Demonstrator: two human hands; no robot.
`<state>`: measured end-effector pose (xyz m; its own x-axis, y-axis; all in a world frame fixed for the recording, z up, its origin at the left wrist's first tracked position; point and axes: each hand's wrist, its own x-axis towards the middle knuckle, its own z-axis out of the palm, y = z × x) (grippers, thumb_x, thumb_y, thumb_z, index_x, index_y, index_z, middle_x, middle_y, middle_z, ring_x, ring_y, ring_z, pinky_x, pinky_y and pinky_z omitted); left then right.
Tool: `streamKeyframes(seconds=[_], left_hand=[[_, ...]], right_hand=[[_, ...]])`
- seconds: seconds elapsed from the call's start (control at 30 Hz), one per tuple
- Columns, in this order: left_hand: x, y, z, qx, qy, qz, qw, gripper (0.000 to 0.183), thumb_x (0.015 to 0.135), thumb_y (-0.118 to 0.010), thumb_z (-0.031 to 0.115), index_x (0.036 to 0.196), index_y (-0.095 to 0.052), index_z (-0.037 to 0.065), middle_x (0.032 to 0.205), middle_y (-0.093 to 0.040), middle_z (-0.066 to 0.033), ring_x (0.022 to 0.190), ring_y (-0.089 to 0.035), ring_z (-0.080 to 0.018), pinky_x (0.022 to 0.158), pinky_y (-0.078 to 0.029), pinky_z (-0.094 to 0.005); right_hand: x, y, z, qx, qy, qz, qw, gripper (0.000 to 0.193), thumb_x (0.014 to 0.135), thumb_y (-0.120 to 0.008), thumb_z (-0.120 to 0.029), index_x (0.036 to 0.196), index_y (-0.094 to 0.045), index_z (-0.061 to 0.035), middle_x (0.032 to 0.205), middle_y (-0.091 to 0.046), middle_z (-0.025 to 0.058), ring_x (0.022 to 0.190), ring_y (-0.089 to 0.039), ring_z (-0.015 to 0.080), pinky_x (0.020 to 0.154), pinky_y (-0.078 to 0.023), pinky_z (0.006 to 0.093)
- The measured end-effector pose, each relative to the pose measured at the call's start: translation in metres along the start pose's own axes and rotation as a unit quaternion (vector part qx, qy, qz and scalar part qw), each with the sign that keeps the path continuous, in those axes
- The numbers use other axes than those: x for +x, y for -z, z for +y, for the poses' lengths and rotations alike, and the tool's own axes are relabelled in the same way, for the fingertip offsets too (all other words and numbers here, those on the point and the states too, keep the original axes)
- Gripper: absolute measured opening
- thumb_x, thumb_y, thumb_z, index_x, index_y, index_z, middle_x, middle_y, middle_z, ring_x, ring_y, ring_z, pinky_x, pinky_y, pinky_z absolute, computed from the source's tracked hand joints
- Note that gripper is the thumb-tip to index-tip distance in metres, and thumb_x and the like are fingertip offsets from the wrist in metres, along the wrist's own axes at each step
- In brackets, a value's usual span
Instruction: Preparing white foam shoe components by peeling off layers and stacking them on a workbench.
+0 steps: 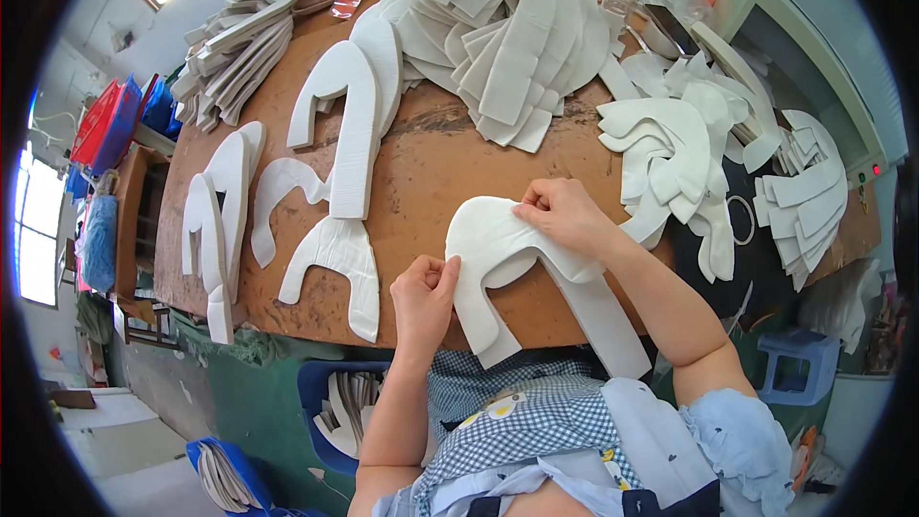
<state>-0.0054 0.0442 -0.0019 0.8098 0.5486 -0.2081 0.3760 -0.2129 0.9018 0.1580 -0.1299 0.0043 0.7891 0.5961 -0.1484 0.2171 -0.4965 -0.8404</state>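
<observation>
**Pinched on both sides!**

Here's the left hand (424, 299), thumb and fingers closed on the left rim of a thin white arch-shaped sheet (490, 232), and the right hand (565, 215) pinches it at the upper right. That sheet lies over a longer-legged white foam arch (605, 323), right at the near edge of the brown tabletop (414, 215). Beyond it, a heaped stack of white arches (522, 86); to the right, curved white cutouts (675, 139).

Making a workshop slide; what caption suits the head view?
Left hand and right hand hold an arched white piece at the edge of a brown table, stacked white pieces beyond.
</observation>
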Motion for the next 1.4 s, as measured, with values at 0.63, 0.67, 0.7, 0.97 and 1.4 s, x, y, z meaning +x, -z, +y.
streamKeyframes(seconds=[0.63, 0.67, 0.7, 0.97, 1.4], left_hand=[[-0.021, 0.013, -0.002, -0.045, 0.047, -0.053, 0.996, 0.035, 0.088, -0.075, 0.007, 0.114, -0.055, -0.004, 0.078, -0.069, -0.0063, 0.066, -0.065, -0.008, 0.052, -0.051, -0.0212], [-0.021, 0.012, -0.005, -0.053, 0.042, -0.052, 0.996, 0.035, 0.087, -0.075, 0.007, 0.114, -0.055, -0.004, 0.077, -0.069, -0.0062, 0.066, -0.065, -0.008, 0.052, -0.052, -0.0216], [-0.021, 0.011, -0.005, -0.062, 0.035, -0.053, 0.996, 0.034, 0.087, -0.075, 0.007, 0.113, -0.056, -0.003, 0.077, -0.068, -0.0062, 0.065, -0.065, -0.0081, 0.052, -0.052, -0.022], [-0.024, 0.01, 0.018, 0.324, -0.1, 0.012, 0.941, 0.055, 0.072, -0.082, 0.009, 0.12, -0.056, 0.004, 0.091, -0.065, -0.0132, 0.083, -0.064, -0.0276, 0.073, -0.051, -0.0405], [0.01, -0.054, 0.006, 0.361, -0.371, -0.122, 0.847, 0.066, 0.094, -0.057, 0.016, 0.151, -0.03, -0.004, 0.16, -0.027, -0.0222, 0.15, -0.023, -0.0354, 0.122, -0.015, -0.0498]], right_hand=[[0.003, -0.01, -0.002, -0.081, 0.039, 0.032, 0.995, 0.03, 0.09, -0.068, -0.023, 0.09, -0.066, 0.0064, 0.075, -0.067, 0.0206, 0.07, -0.065, 0.032, 0.068, -0.05, 0.041], [0.003, -0.01, -0.001, -0.083, 0.042, 0.038, 0.995, 0.029, 0.089, -0.068, -0.024, 0.09, -0.067, 0.0058, 0.075, -0.067, 0.0211, 0.071, -0.066, 0.0332, 0.068, -0.051, 0.0418], [0.003, -0.009, 0.0, -0.085, 0.045, 0.046, 0.994, 0.029, 0.088, -0.069, -0.024, 0.089, -0.067, 0.0051, 0.075, -0.067, 0.0216, 0.072, -0.066, 0.0345, 0.069, -0.051, 0.0426], [0.013, -0.03, 0.018, -0.176, 0.105, 0.065, 0.977, 0.025, 0.084, -0.064, -0.024, 0.079, -0.063, 0.0008, 0.078, -0.067, 0.025, 0.077, -0.066, 0.0429, 0.07, -0.052, 0.051], [-0.08, 0.03, 0.017, 0.114, -0.104, -0.024, 0.988, 0.036, 0.089, -0.071, -0.017, 0.115, -0.054, 0.0022, 0.079, -0.067, 0.0098, 0.065, -0.068, 0.0179, 0.056, -0.056, 0.0321]])
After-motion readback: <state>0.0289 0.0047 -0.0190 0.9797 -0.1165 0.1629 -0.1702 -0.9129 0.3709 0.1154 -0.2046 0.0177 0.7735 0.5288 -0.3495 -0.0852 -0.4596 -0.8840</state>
